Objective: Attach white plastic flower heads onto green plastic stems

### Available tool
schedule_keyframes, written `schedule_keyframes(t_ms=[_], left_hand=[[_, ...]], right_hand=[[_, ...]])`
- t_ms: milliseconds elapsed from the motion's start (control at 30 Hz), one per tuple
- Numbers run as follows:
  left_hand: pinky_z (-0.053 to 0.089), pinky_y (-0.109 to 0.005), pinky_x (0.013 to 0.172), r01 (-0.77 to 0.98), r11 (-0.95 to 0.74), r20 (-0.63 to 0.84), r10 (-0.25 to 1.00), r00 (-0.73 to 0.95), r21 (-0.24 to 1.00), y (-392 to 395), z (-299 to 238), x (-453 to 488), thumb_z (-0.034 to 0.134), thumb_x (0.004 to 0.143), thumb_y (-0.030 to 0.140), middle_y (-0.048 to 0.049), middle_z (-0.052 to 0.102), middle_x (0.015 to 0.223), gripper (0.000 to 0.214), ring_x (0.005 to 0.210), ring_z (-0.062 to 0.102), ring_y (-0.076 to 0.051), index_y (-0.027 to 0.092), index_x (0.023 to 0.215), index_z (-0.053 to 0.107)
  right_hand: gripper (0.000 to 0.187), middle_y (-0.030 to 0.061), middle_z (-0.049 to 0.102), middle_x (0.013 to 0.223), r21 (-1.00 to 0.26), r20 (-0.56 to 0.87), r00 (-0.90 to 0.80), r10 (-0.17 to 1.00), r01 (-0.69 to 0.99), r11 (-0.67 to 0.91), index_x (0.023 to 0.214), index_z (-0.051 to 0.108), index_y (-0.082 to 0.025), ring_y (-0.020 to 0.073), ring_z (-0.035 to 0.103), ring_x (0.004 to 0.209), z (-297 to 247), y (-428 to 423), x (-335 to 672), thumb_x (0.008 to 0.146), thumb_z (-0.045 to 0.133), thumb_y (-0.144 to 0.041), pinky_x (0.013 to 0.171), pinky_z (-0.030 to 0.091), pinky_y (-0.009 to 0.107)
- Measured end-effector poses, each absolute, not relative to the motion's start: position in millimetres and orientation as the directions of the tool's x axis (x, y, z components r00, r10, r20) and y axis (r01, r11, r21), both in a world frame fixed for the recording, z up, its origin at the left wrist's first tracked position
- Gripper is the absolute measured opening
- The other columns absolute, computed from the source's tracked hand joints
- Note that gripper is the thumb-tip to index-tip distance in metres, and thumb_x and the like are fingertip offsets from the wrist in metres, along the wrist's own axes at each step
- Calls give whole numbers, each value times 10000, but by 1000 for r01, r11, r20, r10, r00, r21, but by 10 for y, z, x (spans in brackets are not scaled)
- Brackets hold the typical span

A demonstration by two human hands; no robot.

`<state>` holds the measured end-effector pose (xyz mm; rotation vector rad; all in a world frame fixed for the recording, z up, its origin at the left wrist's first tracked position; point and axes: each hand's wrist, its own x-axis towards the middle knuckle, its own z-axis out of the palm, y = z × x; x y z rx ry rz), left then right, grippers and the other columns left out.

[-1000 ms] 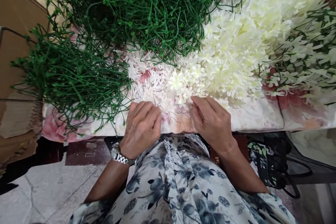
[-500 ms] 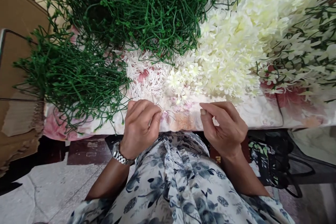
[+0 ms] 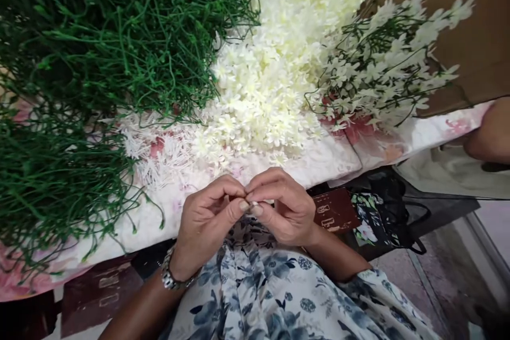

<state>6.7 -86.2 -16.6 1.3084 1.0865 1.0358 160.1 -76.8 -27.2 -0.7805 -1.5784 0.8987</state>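
My left hand (image 3: 213, 220), with a watch on its wrist, is closed in a pinch. The thumb and fingers of my right hand (image 3: 283, 206) are pinched too, and the fingertips of both hands meet in front of my body at the table's edge. A tiny pale bit shows between them, too small to name. Just beyond lie thin white stamen-like pieces (image 3: 167, 154) and a heap of cream artificial flower heads (image 3: 263, 101). Green plastic stems (image 3: 59, 180) are piled to the left.
A taller mass of green stems (image 3: 119, 26) stands at the back left. Finished-looking white flower sprays (image 3: 382, 69) lie at the right by a cardboard box (image 3: 470, 37). Another person's limb (image 3: 490, 135) shows at the right edge. A black floral bag (image 3: 372, 218) sits below the floral tablecloth (image 3: 314, 162).
My hands were apart over the table edge and have come together, fingertips touching. The view has swung to the right, bringing the cardboard box and the other person's limb into sight.
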Motion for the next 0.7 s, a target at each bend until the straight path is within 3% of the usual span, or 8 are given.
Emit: schedule_keyframes(t_ms=[100,167,267,467,567,700], left_hand=[[423,-238,619,326,-197,130,968,214,925,-764,-97,235,571,795,140,-11,567,735,40,706,535,-116,176,785,587],[433,-254,648,502,-327,212,938,274,800,-674,-84,380,523,808,112,-31,583,773,78,740,547,-131,157,833,582],[455,-271,659,671,-483,294,875,384,562,-537,-136,601,456,817,91,-80,602,883,171,798,573,-161,121,940,571],[436,-261,559,846,-506,166,860,482,166,-424,-309,874,402,795,57,-93,603,995,341,714,581,-154,107,1119,497],[423,-274,549,870,-473,129,880,457,141,-421,-352,911,394,794,61,-82,590,942,272,690,560,-160,122,1018,535],[410,-274,570,869,-416,141,909,392,268,-444,-350,869,417,796,83,-58,556,812,133,694,533,-156,139,808,538]], right_hand=[[114,40,660,848,-947,321,-89,943,-12,321,891,606,-162,113,626,751,-293,-780,1852,795,569,-114,641,520,253],[87,-8,654,766,-982,185,5,983,-25,185,873,589,-182,72,585,595,-327,-762,2032,808,569,-126,544,484,209],[48,-48,619,685,-992,117,89,989,-31,121,845,588,-196,56,531,522,-377,-729,2247,805,595,-169,500,432,197],[116,-26,565,727,-977,157,137,978,169,133,898,655,-204,76,519,645,-369,-751,2387,810,588,-168,580,391,222],[159,-12,566,763,-940,233,76,969,273,205,925,654,-194,88,533,709,-379,-761,2401,815,563,-125,634,405,235],[207,1,584,818,-888,281,11,960,382,256,978,626,-179,91,545,755,-418,-762,2401,805,557,-89,654,419,229]])
